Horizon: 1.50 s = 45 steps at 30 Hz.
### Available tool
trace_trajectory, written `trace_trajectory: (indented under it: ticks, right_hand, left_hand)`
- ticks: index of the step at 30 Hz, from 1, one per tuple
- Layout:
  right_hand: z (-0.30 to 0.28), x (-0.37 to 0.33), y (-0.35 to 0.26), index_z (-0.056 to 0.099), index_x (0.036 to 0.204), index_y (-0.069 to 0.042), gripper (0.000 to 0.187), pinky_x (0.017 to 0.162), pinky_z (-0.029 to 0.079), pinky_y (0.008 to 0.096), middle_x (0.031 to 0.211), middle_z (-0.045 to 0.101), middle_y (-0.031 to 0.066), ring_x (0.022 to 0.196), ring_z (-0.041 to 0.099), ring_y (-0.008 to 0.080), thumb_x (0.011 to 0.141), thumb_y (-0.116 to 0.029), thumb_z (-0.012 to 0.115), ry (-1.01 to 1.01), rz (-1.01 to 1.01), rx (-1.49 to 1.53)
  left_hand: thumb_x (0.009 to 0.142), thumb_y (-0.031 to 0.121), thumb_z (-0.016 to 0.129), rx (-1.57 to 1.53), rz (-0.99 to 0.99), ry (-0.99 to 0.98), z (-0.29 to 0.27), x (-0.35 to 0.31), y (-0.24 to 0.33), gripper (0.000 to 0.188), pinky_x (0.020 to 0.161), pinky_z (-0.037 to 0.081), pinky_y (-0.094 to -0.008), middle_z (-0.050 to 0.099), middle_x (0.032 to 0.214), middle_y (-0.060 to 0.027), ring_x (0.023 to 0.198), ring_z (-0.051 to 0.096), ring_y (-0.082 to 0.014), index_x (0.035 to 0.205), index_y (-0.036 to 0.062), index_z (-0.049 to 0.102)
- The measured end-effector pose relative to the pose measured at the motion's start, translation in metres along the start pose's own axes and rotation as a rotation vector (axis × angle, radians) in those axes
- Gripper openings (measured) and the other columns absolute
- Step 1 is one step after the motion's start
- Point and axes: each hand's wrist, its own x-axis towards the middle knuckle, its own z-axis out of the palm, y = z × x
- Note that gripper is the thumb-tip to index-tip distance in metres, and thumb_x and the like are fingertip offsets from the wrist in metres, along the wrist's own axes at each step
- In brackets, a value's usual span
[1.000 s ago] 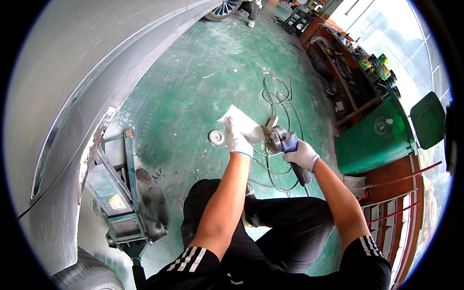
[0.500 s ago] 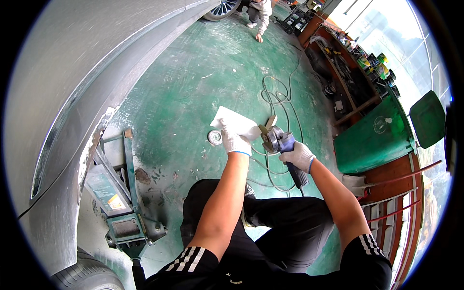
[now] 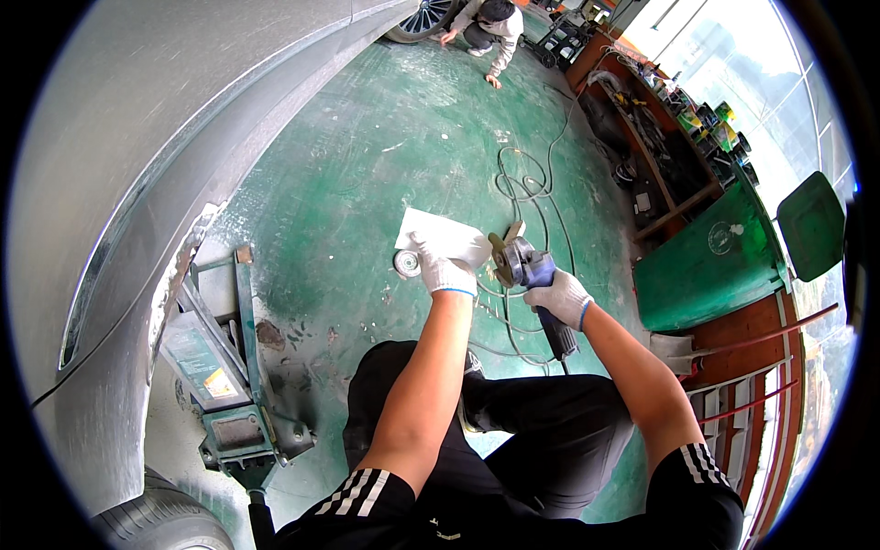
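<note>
A pale, slightly bent sheet [image 3: 431, 231] is held in my left hand [image 3: 444, 266], which wears a white knitted glove with the thumb lying along the near face. My right hand [image 3: 561, 299], gloved the same way, grips an angle grinder [image 3: 530, 266] round its body. The grinder's disc end points left, just beside the sheet's right end; I cannot tell whether they touch. Below the sheet's left part, a round disc [image 3: 407, 263] rests on the green floor. A small block [image 3: 516, 229] lies behind the grinder's head.
On the left, a grey car body [image 3: 183, 110] has a ragged lower edge, with a floor jack [image 3: 215, 362] beside it. Cable loops [image 3: 541, 192] lie across the floor. A green bin [image 3: 710, 261] and cluttered shelf [image 3: 655, 137] line the right. Another person [image 3: 495, 37] crouches by the far wheel.
The sheet has turned and dropped slightly, moving a little left. The grinder has shifted slightly left in my right hand. The far person has leaned further into view.
</note>
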Motion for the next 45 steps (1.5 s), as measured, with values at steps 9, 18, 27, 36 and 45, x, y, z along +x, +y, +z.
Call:
trace_trajectory:
  ticks: [9, 18, 27, 36, 45]
  right_hand:
    - [0.003, 0.0, -0.001, 0.073, 0.095, 0.005, 0.046, 0.076, 0.058, 0.0353, 0.084, 0.074, 0.0114, 0.076, 0.071, 0.0202, 0.073, -0.034, 0.081, 0.002, 0.007, 0.011]
    - [-0.016, 0.002, 0.009, 0.07, 0.109, 0.005, 0.062, 0.088, 0.057, 0.0397, 0.101, 0.074, 0.019, 0.094, 0.072, 0.0307, 0.07, -0.04, 0.083, 0.084, -0.02, -0.174]
    - [-0.018, 0.0, 0.009, 0.069, 0.11, 0.006, 0.065, 0.088, 0.056, 0.0394, 0.099, 0.075, 0.0178, 0.093, 0.072, 0.029, 0.069, -0.042, 0.084, 0.046, -0.11, -0.171]
    - [-0.014, -0.001, -0.012, 0.07, 0.111, 0.004, 0.064, 0.09, 0.056, 0.039, 0.099, 0.075, 0.0176, 0.094, 0.072, 0.0277, 0.069, -0.041, 0.086, 0.046, -0.151, -0.14]
    - [-0.013, 0.002, -0.005, 0.07, 0.113, 0.003, 0.063, 0.091, 0.056, 0.038, 0.102, 0.075, 0.0151, 0.096, 0.072, 0.0255, 0.07, -0.039, 0.087, 0.037, -0.134, -0.134]
  left_hand:
    - [0.099, 0.069, 0.06, -0.069, -0.061, 0.014, 0.004, -0.004, 0.003, 0.083, 0.111, 0.046, -0.0583, 0.054, 0.148, -0.0135, 0.133, 0.056, -0.036, 0.154, 0.0109, 0.041]
    - [0.096, 0.07, 0.064, 0.491, -0.164, -0.264, -0.024, 0.042, 0.036, 0.09, 0.113, 0.046, -0.0507, 0.057, 0.149, -0.0103, 0.134, 0.057, -0.0304, 0.158, 0.0088, 0.042]
    - [0.101, 0.07, 0.057, 0.858, -0.161, -0.174, -0.014, 0.029, 0.041, 0.078, 0.097, 0.054, -0.0368, 0.07, 0.125, -0.0098, 0.109, 0.068, -0.021, 0.136, 0.001, 0.06]
    - [0.103, 0.069, 0.054, 0.872, -0.12, -0.218, -0.038, 0.038, 0.008, 0.072, 0.086, 0.055, -0.0362, 0.071, 0.107, -0.0106, 0.094, 0.068, -0.0193, 0.117, -0.0007, 0.064]
    - [0.105, 0.065, 0.054, 0.949, -0.133, -0.259, -0.051, 0.047, -0.003, 0.065, 0.089, 0.055, -0.0367, 0.07, 0.112, -0.0083, 0.099, 0.067, -0.0195, 0.124, 0.0036, 0.062]
